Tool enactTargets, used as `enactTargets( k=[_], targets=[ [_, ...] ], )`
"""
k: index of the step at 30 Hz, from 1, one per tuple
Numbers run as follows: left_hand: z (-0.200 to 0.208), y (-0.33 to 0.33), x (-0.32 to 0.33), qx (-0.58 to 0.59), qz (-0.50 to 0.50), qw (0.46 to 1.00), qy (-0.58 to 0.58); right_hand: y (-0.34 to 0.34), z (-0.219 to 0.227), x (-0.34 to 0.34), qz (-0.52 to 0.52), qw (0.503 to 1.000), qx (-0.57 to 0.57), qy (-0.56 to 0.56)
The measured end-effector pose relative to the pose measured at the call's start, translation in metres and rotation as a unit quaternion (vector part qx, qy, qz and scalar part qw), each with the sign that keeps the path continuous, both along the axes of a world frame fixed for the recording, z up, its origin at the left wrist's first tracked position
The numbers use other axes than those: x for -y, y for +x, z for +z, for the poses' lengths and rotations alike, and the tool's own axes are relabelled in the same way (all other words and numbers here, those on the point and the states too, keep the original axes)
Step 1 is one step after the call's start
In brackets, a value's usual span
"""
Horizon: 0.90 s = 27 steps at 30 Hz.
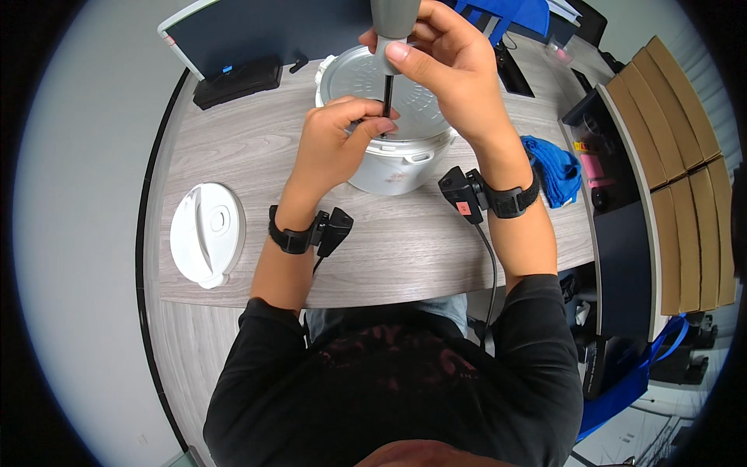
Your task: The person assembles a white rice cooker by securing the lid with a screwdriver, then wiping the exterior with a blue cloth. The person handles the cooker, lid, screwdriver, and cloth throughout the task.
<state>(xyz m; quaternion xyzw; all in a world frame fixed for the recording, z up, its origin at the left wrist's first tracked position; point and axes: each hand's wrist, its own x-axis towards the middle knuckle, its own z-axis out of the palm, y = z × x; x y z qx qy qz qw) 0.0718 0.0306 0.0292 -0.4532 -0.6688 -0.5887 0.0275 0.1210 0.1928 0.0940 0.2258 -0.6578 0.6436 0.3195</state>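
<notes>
Your white cooker (393,167) carries a silvery metal lid (405,86); your screwdriver (391,31) is grey-handled with a black shaft. A white plastic cover (207,233) lies on the pale grey wood-grain table (233,140), a bright blue cloth (554,167) nearby.

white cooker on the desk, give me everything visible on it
The white cooker is a round, squat pot with a glossy plastic-looking body, upright at the far middle of the wood-grain desk. Its top shows a grey metal plate with embossed rings. A small tab sticks out at the front rim. The left hand rests on its near edge; the right hand holds a grey-handled screwdriver tip-down onto the top. A separate white round lid lies to its left.
</notes>
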Motion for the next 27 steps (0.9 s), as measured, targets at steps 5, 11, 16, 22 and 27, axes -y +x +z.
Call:
enactTargets(
  k=[5, 11, 16, 22, 27],
  targets=[
    [0.005, -0.002, 0.006, -0.015, -0.032, 0.999, -0.039, 0.002, -0.002, -0.005, -0.067, 0.994, -0.009, 0.081],
    [0.006, 0.003, 0.000, 0.014, -0.046, 0.999, 0.018, 0.001, -0.002, -0.005, -0.121, 0.982, -0.025, 0.142],
    [-0.001, -0.002, 0.001, 0.020, -0.036, 0.999, 0.005, 0.011, 0.004, 0.006, -0.045, 0.996, 0.035, 0.061],
    [0.004, 0.000, 0.002, -0.002, -0.039, 0.999, -0.013, 0.009, -0.001, -0.002, 0.020, 0.999, 0.021, 0.030],
    [0.004, -0.002, 0.004, 0.012, -0.063, 0.998, -0.015, 0.006, -0.003, -0.005, -0.028, 0.997, -0.009, 0.078]
  ],
)
